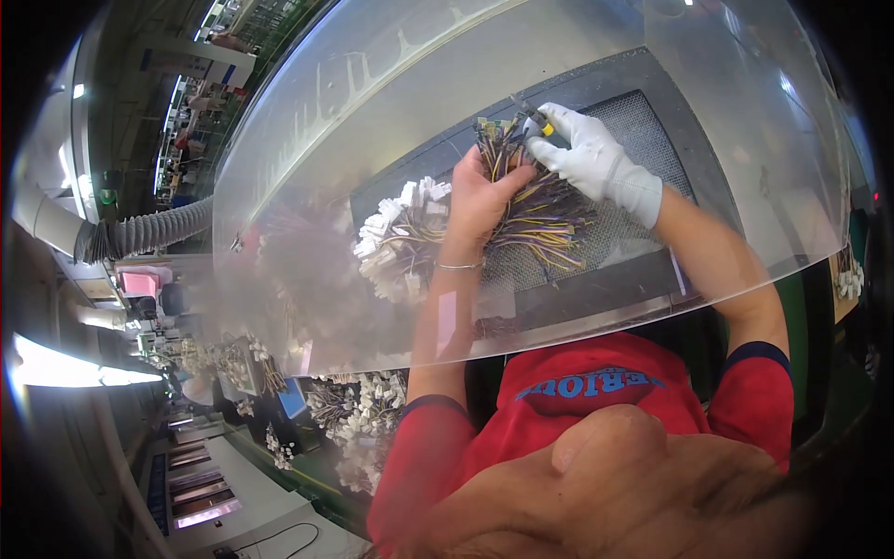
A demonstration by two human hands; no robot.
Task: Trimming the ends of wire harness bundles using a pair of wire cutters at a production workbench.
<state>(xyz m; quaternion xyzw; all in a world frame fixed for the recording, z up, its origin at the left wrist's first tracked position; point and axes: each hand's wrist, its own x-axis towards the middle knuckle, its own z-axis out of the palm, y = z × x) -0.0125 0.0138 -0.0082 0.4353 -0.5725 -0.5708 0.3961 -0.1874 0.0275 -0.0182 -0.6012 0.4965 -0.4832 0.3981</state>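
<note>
Reaches under a large, clear, curved plastic shield [372, 88], above a dark grey rectangular panel [686, 140] inset with metal mesh [626, 216]. Over that mesh, holds a thick bundle of yellow, purple and dark wires [538, 224], just beside a cluster of white plastic connectors [391, 233]. Clasps it in the bare left hand [481, 193]. Grips in the white-gloved right hand [593, 154] a dark grey tool with a yellow part [534, 117], near the bundle's upper ends.

Ribbed grey hose [160, 224], pink container [141, 283] and bright light [70, 365], off to the left
</note>
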